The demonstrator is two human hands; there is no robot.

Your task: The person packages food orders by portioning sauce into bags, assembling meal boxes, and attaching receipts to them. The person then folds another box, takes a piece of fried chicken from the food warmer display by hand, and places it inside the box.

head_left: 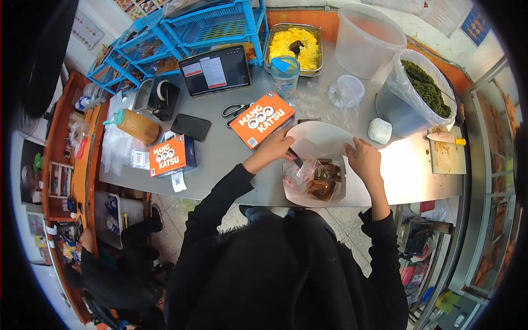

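An open white cardboard box (319,132) lies at the counter's front edge, its flaps raised. Inside it is a clear plastic bag with brown food (324,184), beside a dark-handled utensil (296,158). My left hand (273,147) is at the box's left side with its fingers closed at that side; whether it grips the utensil or the flap is hard to tell. My right hand (364,157) is at the right flap, fingers bent around its upper edge. A closed orange box (262,119) stands just behind my left hand.
On the counter (220,159) are a tablet (215,70), a phone (190,127), a second orange box (172,155), a sauce bottle (135,126), a yellow food tray (295,49), a bin of greens (421,93) and a knife (446,138). Another person (118,275) is at lower left.
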